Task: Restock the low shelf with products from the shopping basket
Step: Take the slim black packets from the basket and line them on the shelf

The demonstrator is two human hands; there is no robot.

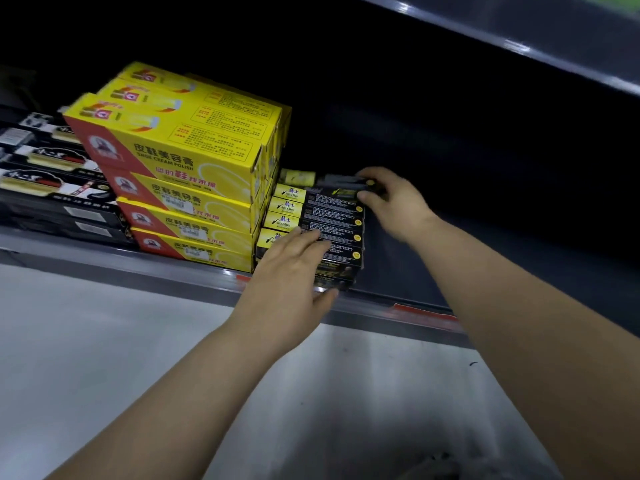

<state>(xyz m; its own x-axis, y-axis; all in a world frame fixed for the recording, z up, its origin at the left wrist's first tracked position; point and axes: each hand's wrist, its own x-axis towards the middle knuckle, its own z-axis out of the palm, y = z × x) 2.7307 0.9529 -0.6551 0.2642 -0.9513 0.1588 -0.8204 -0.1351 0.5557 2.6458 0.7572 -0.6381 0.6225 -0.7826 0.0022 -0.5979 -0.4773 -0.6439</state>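
A row of small black and yellow boxes [332,216] lies on the low shelf [214,282], right of a stack of yellow shoe polish boxes [180,168]. My left hand [291,278] rests with straight fingers on the front boxes of the row. At the back of the row my right hand [391,199] pinches one black and yellow box [341,188] by its right end, between thumb and fingers. The shopping basket is out of view.
Black boxes with brush pictures [52,178] fill the shelf at the far left. Right of the row the shelf floor [485,237] is dark and bare. An upper shelf edge [554,50] runs overhead at the top right. Pale floor [104,341] lies below.
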